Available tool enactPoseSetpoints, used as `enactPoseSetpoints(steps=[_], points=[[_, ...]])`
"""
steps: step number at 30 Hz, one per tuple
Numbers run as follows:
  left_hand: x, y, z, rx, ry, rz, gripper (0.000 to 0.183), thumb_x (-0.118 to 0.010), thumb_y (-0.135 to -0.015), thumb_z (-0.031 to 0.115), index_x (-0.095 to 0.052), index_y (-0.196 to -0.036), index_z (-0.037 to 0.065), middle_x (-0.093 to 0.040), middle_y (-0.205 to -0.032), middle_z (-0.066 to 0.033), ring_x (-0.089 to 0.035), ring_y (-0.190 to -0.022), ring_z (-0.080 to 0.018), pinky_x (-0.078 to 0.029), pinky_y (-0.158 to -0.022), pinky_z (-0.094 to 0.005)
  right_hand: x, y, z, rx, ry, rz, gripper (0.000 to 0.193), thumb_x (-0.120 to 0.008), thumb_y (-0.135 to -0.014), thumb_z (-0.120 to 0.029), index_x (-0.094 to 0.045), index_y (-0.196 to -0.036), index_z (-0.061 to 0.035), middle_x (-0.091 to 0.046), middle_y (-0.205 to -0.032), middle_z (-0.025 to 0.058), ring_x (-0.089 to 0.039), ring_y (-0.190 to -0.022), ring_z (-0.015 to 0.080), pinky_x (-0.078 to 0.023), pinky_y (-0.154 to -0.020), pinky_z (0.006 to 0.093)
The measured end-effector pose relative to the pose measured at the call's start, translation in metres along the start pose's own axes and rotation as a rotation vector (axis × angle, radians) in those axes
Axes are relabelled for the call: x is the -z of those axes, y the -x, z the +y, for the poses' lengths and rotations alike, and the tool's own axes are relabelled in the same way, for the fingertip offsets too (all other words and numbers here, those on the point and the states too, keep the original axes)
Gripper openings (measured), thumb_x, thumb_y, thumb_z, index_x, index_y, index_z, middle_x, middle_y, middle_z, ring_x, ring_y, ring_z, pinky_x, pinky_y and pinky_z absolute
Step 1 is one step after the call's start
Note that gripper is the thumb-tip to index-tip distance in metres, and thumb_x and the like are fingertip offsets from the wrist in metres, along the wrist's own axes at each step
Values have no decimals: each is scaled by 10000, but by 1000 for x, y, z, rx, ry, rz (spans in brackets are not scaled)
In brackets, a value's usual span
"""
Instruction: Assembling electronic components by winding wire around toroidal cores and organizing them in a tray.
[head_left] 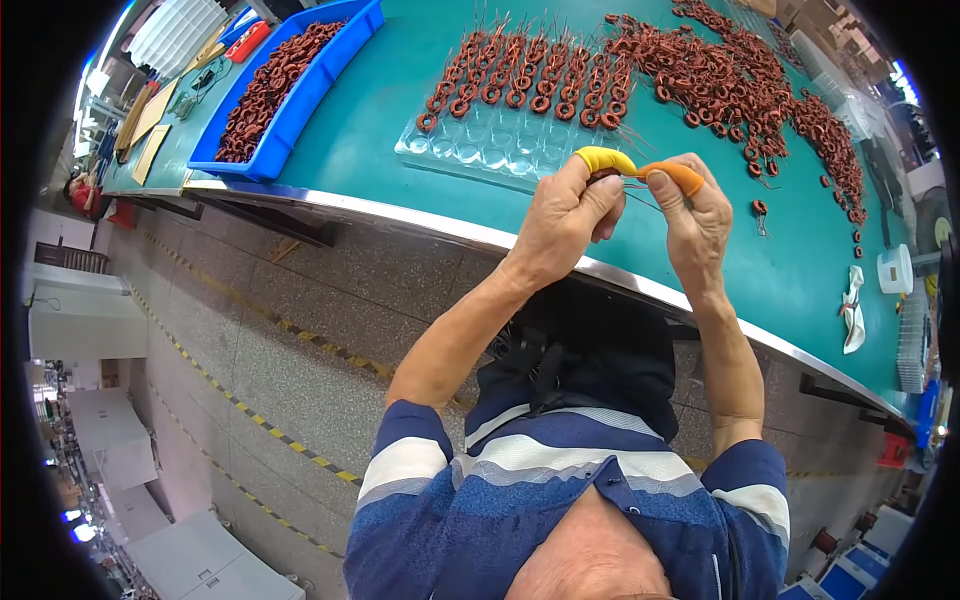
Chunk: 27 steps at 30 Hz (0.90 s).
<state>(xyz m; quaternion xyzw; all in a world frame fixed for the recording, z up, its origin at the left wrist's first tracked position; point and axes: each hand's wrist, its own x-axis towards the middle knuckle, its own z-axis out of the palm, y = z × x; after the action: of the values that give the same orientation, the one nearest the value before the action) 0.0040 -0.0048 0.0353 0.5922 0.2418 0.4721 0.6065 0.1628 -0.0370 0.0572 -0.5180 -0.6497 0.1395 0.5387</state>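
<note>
In the head view, the left hand [562, 222] is closed, its fingers curled and its thumb pressed toward the index finger, which wears a yellow cover [606, 159]; it grips a dark red coil [604, 174], mostly hidden by the fingers. The right hand [694, 218] is closed too, thumb and index finger, the latter in an orange cover [678, 177], pinching thin wires [634, 183] that run from the coil. The hands are close together above the near edge of the green table [380, 110], the held coil between them at the left fingertips. Just beyond the left hand, a clear tray [440, 150] lies on the table; slanting rows of coils [515, 75] with upright leads fill its far part, while round pockets show along its near side. Left of the tray stands a blue bin [271, 163] with more coils inside. A loose pile [705, 80] spreads far right, and one stray coil [759, 207] lies right of the right hand. Farther right are a white cloth [852, 315] and a white tub [893, 272].
</note>
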Motion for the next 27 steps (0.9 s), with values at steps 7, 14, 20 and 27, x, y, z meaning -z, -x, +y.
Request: enactPoseSetpoints(steps=[7, 14, 20, 27], points=[[5, -3, 5, 146, 128, -12, 140, -519, -950, 137, -507, -1013, 13, -514, -728, 1, -479, -579, -63, -405, -512, -218, -7, 5, 10, 218, 55, 40, 93, -700, -827, -48, -697, -907, -2, -598, -829, 53, -562, -740, 158, -452, -615, 266], [2, 0, -2, 111, 77, 12, 113, -487, -968, 112, -468, -1036, 24, -502, -739, -27, -466, -591, -87, -394, -525, -225, -15, 3, 20, -222, -258, -75, 190, -609, -922, -163, -691, -933, 7, -585, -826, 3, -503, -723, 84, -411, -655, 220], [14, 2, -11, 152, 140, -2, 212, -469, -978, 104, -450, -1158, -6, -523, -820, -46, -517, -654, -108, -452, -562, -244, -27, 11, 31, -444, -550, -14, 324, -630, -925, -300, -671, -995, 13, -626, -829, 34, -552, -758, 85, -451, -690, 219], [14, 1, -4, 82, -30, -34, 239, -510, -971, 107, -475, -1171, -20, -538, -771, -34, -532, -629, -91, -454, -545, -230, -29, 16, 26, -354, -379, -88, 305, -590, -952, -271, -679, -962, 20, -653, -777, 57, -607, -686, 109, -475, -620, 237]])
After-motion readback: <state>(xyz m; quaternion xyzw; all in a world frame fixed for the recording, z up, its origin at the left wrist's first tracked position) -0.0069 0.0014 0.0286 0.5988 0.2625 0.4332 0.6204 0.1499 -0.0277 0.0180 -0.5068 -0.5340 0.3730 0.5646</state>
